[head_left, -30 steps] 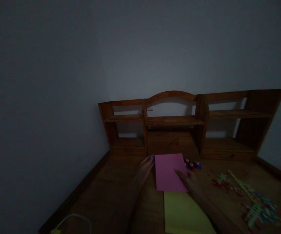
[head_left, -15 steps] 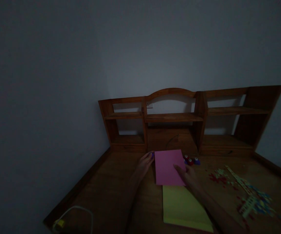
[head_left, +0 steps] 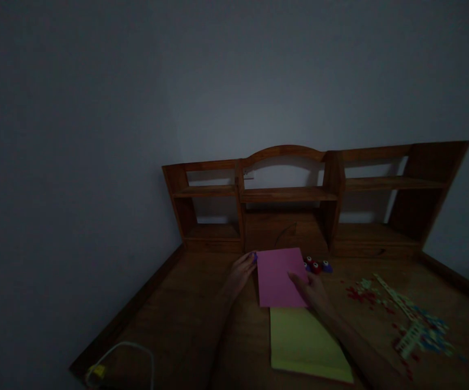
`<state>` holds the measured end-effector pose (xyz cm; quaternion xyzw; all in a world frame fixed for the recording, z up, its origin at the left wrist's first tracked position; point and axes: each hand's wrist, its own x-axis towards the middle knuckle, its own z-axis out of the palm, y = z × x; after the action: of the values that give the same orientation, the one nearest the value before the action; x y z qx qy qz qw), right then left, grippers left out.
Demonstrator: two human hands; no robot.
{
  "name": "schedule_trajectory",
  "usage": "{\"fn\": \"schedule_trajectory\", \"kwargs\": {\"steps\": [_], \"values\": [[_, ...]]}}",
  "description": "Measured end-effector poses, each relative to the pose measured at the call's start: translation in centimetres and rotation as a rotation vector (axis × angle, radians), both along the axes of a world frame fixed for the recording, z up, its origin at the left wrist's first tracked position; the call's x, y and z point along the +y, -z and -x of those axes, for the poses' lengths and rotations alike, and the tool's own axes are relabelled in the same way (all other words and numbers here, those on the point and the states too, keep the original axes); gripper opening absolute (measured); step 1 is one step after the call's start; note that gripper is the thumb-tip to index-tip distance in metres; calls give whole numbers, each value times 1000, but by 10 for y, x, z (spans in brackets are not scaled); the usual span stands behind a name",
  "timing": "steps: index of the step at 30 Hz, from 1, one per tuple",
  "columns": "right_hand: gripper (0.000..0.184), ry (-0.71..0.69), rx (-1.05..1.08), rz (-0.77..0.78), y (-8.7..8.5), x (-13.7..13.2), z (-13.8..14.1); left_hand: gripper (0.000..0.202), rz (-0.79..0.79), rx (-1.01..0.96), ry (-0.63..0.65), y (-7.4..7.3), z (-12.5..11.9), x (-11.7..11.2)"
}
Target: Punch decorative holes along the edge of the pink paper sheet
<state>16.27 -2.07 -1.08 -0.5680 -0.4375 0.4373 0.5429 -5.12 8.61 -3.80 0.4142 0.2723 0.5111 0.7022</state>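
Note:
A square pink sheet of paper (head_left: 279,281) is held up at the middle of the desk. My right hand (head_left: 313,290) pinches its right side, with the thumb on the front face and the fingers mostly behind. Beside the upper left corner, my left hand (head_left: 240,271) closes its fingertips on a small purple piece (head_left: 254,257); whether that piece touches the paper I cannot tell. Under the pink sheet's lower edge lies a yellow pad of paper (head_left: 305,346). Behind my right hand stand several small red and purple pieces with white round tops (head_left: 316,267).
On the right of the desk (head_left: 169,303) lie scattered small red, blue and pale plastic bits (head_left: 431,330) and pale ladder-like strips (head_left: 410,338). A wooden shelf unit (head_left: 289,195) stands at the back. A white cable (head_left: 131,344) with a yellow item (head_left: 98,371) is at front left.
The view has shifted slightly. Both hands keep nearly the same hold on the pink paper and the purple piece.

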Motion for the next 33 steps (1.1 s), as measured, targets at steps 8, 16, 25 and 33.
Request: {"fn": "schedule_trajectory", "kwargs": {"steps": [8,16,25,33], "values": [[63,-42,-73,-28,14,7,-6,54,-56,35,18,-3,2,0],[56,-36,-216,-114,25,13,-12,53,-167,117,78,1,6,3],[56,-73,-251,-118,31,15,-16,46,-191,155,-10,9,7,10],[56,-43,-253,-100,29,15,-15,44,-186,155,28,-2,6,1]]}}
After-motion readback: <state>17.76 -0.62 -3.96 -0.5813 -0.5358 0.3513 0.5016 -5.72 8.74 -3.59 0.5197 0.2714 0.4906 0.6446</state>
